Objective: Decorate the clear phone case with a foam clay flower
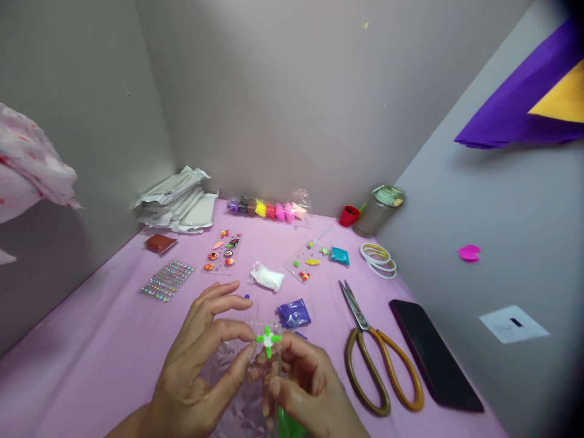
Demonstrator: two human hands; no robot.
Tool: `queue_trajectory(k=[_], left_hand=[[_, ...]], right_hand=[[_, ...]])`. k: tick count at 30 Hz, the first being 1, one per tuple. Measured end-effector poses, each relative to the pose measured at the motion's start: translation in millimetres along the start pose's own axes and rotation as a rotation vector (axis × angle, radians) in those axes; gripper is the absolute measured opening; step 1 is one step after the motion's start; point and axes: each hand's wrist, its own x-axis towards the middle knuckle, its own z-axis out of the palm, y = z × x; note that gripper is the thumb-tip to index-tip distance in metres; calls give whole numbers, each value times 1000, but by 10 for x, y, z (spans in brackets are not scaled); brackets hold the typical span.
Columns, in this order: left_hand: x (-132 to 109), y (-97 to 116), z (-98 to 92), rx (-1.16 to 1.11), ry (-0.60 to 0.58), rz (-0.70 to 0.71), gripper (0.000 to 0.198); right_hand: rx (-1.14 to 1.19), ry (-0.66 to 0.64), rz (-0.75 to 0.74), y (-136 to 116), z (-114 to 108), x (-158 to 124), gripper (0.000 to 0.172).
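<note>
Both hands meet low in the middle of the view over a pink-covered table (91, 340). A small green clay shape (268, 339) with several short arms and a white centre sits between the fingertips. My left hand (201, 359) pinches it with thumb and forefinger, the other fingers spread. My right hand (305, 383) is curled closed beneath and to the right of the shape, touching it, and a bit of green shows under that hand. A crinkled clear plastic wrap (232, 365) lies under the hands.
Gold-handled scissors (374, 353) and a black phone (433, 359) lie to the right. Farther off are a purple clay packet (294, 313), a white clay packet (267, 277), sticker sheets (223, 250), a gem sheet (168, 281), a row of coloured clay (269, 210), bangles (378, 260) and a red cup (349, 215).
</note>
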Motion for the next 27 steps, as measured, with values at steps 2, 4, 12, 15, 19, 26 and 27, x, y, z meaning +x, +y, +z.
queue_trajectory(k=[2, 4, 12, 15, 19, 26, 27], left_hand=[[4, 2, -7, -7, 0, 7, 26], [8, 1, -10, -14, -1, 13, 26], [-11, -45, 1, 18, -9, 37, 26], [-7, -51, 2, 15, 1, 48, 27], [-7, -54, -8, 24, -7, 56, 28], [-8, -57, -10, 9, -1, 56, 28], [-7, -57, -11, 13, -2, 57, 29]], right_hand=[[0, -8, -3, 17, -7, -1, 43], [-1, -14, -1, 33, -10, -1, 41], [20, -15, 6, 68, -4, -4, 36], [30, -18, 9, 73, -10, -5, 35], [31, -10, 12, 67, -14, -6, 37], [37, -5, 14, 60, -1, -7, 35], [42, -5, 14, 61, 0, -7, 35]])
